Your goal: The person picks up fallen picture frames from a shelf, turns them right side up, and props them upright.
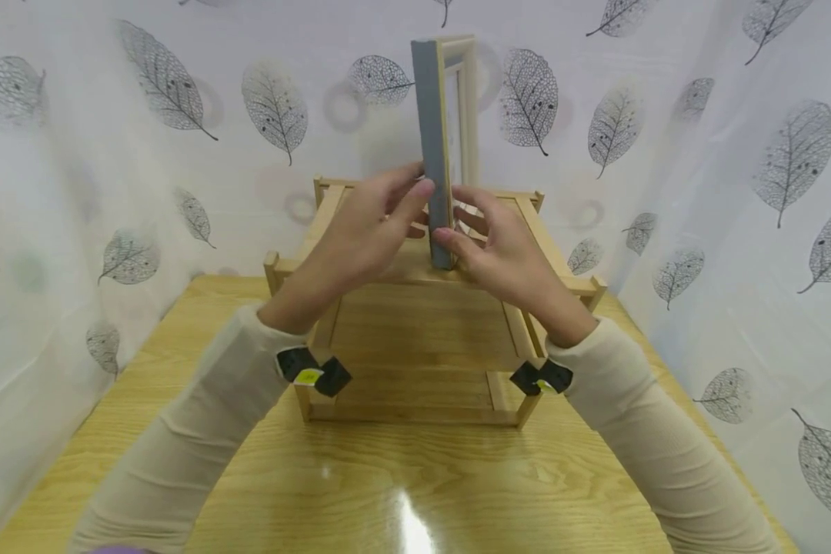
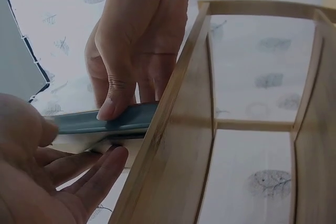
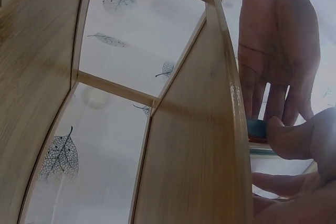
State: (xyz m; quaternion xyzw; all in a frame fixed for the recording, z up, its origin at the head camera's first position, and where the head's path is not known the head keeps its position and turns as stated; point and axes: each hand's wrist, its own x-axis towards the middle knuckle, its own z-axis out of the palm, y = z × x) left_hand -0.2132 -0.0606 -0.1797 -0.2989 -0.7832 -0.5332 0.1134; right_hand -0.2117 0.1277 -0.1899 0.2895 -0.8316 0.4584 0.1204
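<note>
A picture frame (image 1: 432,146) with a blue-grey outer side and a cream inner border stands upright, nearly edge-on, over the top board of a small wooden shelf unit (image 1: 422,323). My left hand (image 1: 363,231) is at its left face, fingers against the face and thumb at the front edge. From the right, my right hand (image 1: 505,246) grips the lower part, its thumb pressed on the blue-grey edge. The left wrist view shows that thumb on the frame (image 2: 126,118). In the right wrist view, the shelf's board hides much of the frame (image 3: 257,128).
The shelf stands on a glossy wooden table (image 1: 360,485), its lower board (image 1: 408,392) below the top one. Raised posts (image 1: 273,269) mark the shelf's corners. White curtains with leaf prints (image 1: 270,108) surround the table at the back and sides.
</note>
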